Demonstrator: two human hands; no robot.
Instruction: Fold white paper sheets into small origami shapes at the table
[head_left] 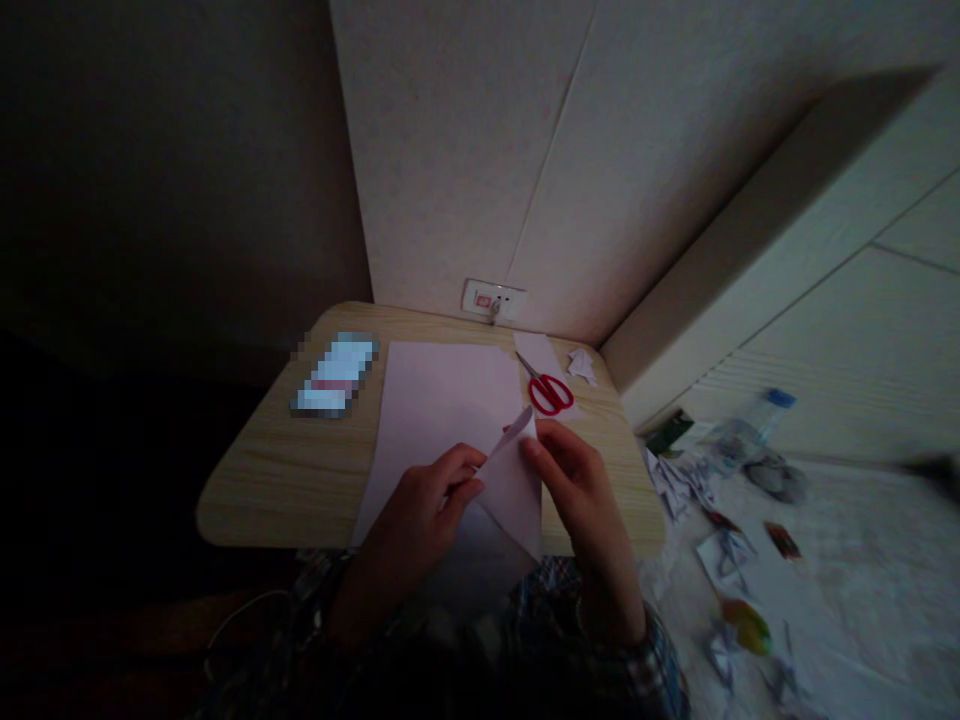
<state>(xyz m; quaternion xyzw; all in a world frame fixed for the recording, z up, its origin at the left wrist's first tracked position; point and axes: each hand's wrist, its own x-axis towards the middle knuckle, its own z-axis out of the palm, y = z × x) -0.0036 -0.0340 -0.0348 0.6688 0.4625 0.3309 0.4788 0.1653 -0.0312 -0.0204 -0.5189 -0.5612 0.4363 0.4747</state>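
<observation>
Between my two hands is a sheet of white paper (511, 490) with one corner folded over, its upper edge curling up. My left hand (439, 495) pinches the fold at its left side with thumb and fingers. The raised tip on the right is gripped by my right hand (570, 475), thumb in front. Under them a larger white sheet (442, 390) lies flat on the small wooden table (300, 480). Red-handled scissors (551, 393) rest just beyond my right hand, partly over a paper strip (534, 347).
A blurred-out phone (336, 375) lies at the table's left. A small folded paper piece (581, 366) sits at the far right corner. Behind is a wall socket (493, 298). Beyond the right edge, lower down, are a plastic bottle (750, 430) and scattered paper scraps (679, 485).
</observation>
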